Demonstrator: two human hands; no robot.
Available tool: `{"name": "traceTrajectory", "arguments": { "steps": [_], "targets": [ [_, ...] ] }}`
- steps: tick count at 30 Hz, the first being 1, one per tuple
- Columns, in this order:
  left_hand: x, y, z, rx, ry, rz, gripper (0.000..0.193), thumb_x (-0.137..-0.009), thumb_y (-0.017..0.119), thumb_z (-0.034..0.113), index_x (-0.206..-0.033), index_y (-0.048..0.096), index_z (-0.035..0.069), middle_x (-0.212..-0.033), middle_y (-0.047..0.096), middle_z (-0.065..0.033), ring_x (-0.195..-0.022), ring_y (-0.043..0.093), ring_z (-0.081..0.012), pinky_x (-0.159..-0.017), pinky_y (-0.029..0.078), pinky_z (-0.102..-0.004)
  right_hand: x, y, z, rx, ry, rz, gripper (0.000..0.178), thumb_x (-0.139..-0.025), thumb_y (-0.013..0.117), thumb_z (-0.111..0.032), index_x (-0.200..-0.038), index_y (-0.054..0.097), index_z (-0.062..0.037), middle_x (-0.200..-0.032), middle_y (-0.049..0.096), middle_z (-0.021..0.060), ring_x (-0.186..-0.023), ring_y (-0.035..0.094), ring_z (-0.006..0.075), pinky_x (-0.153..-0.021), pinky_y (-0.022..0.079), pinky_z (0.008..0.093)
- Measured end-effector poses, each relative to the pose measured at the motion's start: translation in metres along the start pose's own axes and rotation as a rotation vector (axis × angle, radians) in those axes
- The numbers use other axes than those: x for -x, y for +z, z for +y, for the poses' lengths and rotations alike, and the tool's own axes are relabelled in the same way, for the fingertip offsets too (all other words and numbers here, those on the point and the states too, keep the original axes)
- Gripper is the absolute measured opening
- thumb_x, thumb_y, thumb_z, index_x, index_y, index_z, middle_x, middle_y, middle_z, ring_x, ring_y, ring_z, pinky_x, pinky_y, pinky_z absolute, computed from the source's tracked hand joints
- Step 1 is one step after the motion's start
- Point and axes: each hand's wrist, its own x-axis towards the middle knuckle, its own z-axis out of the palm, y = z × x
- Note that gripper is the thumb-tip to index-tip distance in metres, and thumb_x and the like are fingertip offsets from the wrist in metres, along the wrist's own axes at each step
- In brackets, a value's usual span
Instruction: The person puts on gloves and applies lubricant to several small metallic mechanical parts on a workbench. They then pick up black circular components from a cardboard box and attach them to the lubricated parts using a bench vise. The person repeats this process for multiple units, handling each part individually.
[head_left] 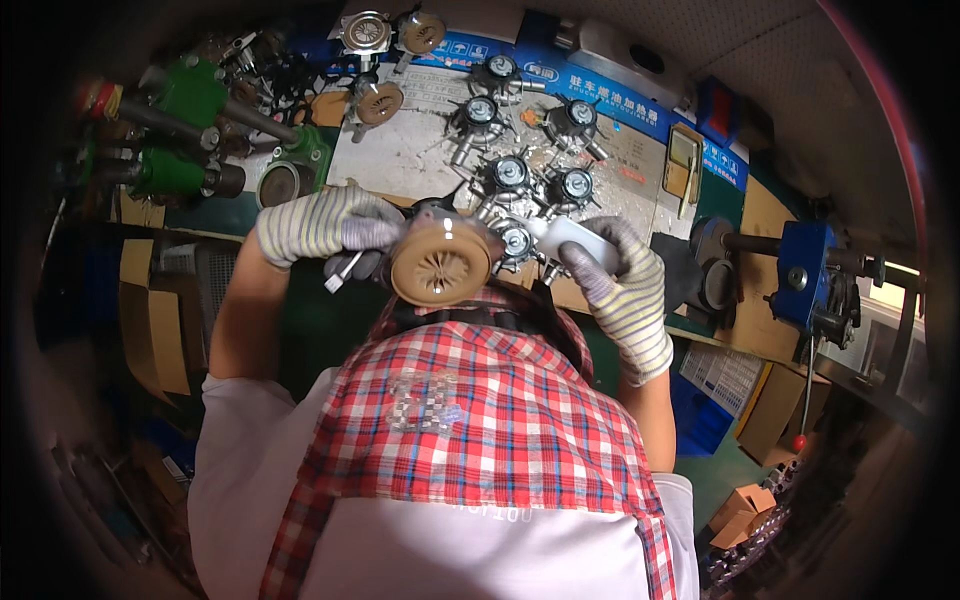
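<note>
My left hand (335,225), in a striped knit glove, is closed on a blower assembly with a round tan impeller (440,268). The impeller faces up, with curved vanes around its centre. A short cable with a white connector (344,273) hangs out beside that hand. In my right hand (622,290), gloved the same way, is a small white squeeze bottle (582,246), tipped sideways with its narrow end toward the blower. A metal motor unit with dark prongs (514,242) sits on the bench between the two hands. Part of my left fingers is hidden behind the blower.
Several similar motor units (510,176) stand on the cardboard sheet (400,155). Tan-wheeled blowers (380,103) lie at the far left. Green presses (300,155) flank the left side, a blue press (800,275) the right. A shallow tray (683,140) holds a brush-like tool.
</note>
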Motion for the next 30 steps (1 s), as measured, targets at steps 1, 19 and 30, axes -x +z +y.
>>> {"name": "traceTrajectory", "arguments": {
  "steps": [1, 19, 30],
  "targets": [
    [-0.007, -0.012, -0.026, 0.163, 0.03, 0.041, 0.047, -0.096, 0.062, 0.047, -0.104, 0.068, 0.0, -0.074, 0.068, -0.0051, -0.059, 0.063, -0.0109, -0.056, 0.051, -0.0256, 0.001, 0.001, 0.007, 0.023, 0.003, 0.052, 0.033, -0.086, 0.077, -0.027, -0.103, 0.067, -0.0008, -0.081, 0.069, 0.0104, -0.073, 0.065, 0.013, -0.067, 0.052, 0.0296],
    [-0.18, -0.006, -0.273, -0.168, -0.651, 1.657, 0.052, -0.08, 0.068, 0.022, -0.128, 0.055, 0.007, -0.122, 0.058, -0.0169, -0.113, 0.056, -0.0336, -0.1, 0.045, -0.0469, 0.039, 0.003, 0.008, -0.185, 0.287, 0.522, 0.031, -0.086, 0.08, -0.027, -0.1, 0.066, -0.0037, -0.082, 0.063, -0.0011, -0.074, 0.054, 0.0048, -0.067, 0.046, 0.0218],
    [-0.33, -0.019, -0.167, -0.737, -0.226, 0.991, 0.06, -0.088, 0.068, 0.038, -0.139, 0.05, 0.012, -0.134, 0.051, -0.0225, -0.119, 0.056, -0.0364, -0.1, 0.048, -0.0467, 0.066, 0.002, -0.012, -0.194, 0.308, 0.719, 0.032, -0.085, 0.082, -0.027, -0.1, 0.066, -0.0034, -0.079, 0.065, 0.0004, -0.066, 0.058, 0.0054, -0.063, 0.047, 0.0215]
  ]
}}
